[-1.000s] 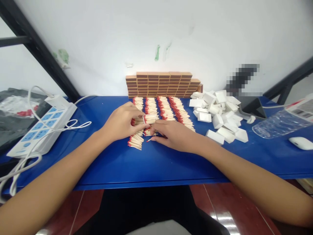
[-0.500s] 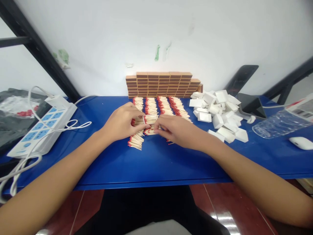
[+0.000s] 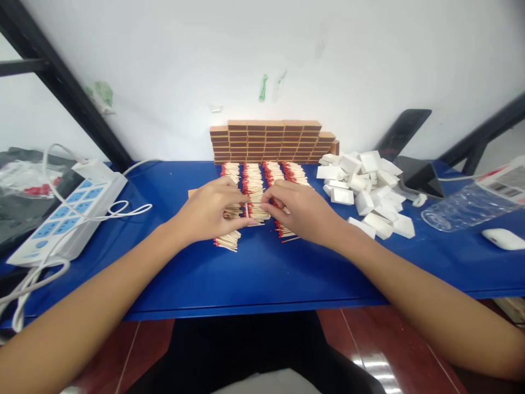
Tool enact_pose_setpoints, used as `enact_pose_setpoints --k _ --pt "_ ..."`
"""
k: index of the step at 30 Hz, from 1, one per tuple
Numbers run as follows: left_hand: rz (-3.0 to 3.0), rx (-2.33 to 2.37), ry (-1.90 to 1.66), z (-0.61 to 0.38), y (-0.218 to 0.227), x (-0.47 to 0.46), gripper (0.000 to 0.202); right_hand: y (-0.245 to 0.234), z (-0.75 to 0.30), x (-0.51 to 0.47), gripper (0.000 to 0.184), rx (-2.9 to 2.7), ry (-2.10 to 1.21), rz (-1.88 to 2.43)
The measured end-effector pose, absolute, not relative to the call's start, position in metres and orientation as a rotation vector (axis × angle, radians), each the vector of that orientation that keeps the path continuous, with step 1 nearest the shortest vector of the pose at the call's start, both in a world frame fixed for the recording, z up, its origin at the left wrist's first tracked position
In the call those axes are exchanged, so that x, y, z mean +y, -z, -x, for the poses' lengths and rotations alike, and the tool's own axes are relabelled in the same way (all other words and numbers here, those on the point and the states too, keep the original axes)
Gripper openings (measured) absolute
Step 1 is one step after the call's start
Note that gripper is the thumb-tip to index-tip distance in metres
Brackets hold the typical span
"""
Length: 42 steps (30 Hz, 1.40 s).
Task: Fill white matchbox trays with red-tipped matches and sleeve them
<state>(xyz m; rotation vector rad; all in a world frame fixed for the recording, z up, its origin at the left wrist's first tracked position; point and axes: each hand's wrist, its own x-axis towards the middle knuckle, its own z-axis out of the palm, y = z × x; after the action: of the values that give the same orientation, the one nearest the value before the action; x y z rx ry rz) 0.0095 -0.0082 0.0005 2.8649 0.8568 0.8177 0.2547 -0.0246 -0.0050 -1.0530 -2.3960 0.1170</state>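
Observation:
Rows of red-tipped matches (image 3: 254, 180) lie on the blue table (image 3: 262, 273) in front of me. My left hand (image 3: 207, 210) and my right hand (image 3: 301, 210) meet over these rows, fingers pinched from both sides on a small bundle of matches (image 3: 256, 210). More matches (image 3: 227, 241) stick out below my left hand. Part of a tan flat piece (image 3: 192, 192) shows just left of my left hand.
Brown matchboxes (image 3: 273, 141) are stacked against the wall. A heap of white box trays (image 3: 369, 186) lies to the right, with a clear plastic bag (image 3: 467, 208) and a white mouse (image 3: 502, 238) beyond. A white power strip (image 3: 69, 216) with cables sits on the left.
My right hand has moved up from the table's near side to the match rows, and both hands now squeeze the bundle between them. The view has shifted slightly.

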Motion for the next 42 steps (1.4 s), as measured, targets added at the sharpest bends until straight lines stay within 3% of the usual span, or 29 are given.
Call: enact_pose_setpoints --k 42 --pt "-2.795 0.882 -0.851 -0.0092 0.0026 -0.0083 0.042 -0.0012 -0.2577 -0.0251 0.005 -2.347 -0.198 1.038"
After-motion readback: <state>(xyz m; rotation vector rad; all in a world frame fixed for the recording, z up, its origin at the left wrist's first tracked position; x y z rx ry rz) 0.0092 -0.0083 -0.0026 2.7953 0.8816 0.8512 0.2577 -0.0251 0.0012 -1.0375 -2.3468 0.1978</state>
